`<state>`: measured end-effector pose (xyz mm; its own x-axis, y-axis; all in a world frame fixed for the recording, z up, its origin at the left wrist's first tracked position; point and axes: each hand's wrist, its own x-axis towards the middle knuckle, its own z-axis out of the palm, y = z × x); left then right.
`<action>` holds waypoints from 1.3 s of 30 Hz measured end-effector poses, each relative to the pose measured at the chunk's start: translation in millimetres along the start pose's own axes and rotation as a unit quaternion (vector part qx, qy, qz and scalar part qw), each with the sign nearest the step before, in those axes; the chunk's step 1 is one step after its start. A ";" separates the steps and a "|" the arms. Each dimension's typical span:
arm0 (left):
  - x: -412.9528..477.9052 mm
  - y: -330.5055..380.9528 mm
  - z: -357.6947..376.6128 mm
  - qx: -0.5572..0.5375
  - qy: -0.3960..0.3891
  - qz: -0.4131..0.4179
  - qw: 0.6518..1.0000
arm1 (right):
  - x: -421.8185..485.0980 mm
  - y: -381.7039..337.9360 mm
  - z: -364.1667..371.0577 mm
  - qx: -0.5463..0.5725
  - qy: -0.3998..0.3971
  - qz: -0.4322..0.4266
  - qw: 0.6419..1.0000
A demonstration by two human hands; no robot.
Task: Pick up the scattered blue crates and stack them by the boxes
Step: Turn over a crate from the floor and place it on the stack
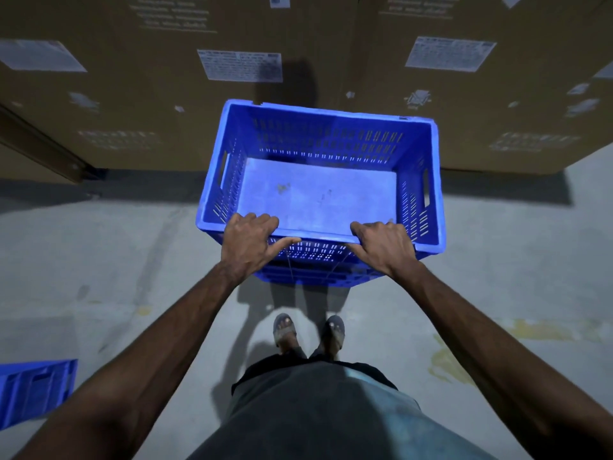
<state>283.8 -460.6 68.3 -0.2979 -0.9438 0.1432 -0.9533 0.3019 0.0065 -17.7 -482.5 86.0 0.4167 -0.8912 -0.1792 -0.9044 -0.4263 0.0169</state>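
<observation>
One blue crate [318,194], its near rim gripped by my left hand [248,242] and right hand [384,247], sat, I judged, on the stack [315,277] just beyond them by the boxes [166,111], while a loose crate [36,390] waited on the floor [99,260] back behind the left hand.

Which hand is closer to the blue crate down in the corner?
Left. The left hand grips the near rim of the top crate on the side toward the corner crate; the right hand grips the same rim, farther across.
</observation>
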 end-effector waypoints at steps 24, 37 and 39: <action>-10.8 10.5 -4.8 -0.027 -0.019 -0.053 0.998 | -0.1 0.0 -11.4 -0.005 -0.027 -0.022 0.999; -54.0 16.0 -39.4 -0.126 0.072 -0.067 0.987 | -78.0 -15.6 -38.6 0.327 0.106 0.124 0.931; -80.9 36.5 -44.4 -0.149 0.081 -0.071 0.983 | -107.5 -31.1 -26.6 0.356 0.188 0.167 0.900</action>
<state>275.3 -367.2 101.0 -0.1282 -0.9525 0.2762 -0.9210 0.2177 0.3230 -31.9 -377.5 130.9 -0.0093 -0.9977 0.0675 -0.7588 -0.0370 -0.6503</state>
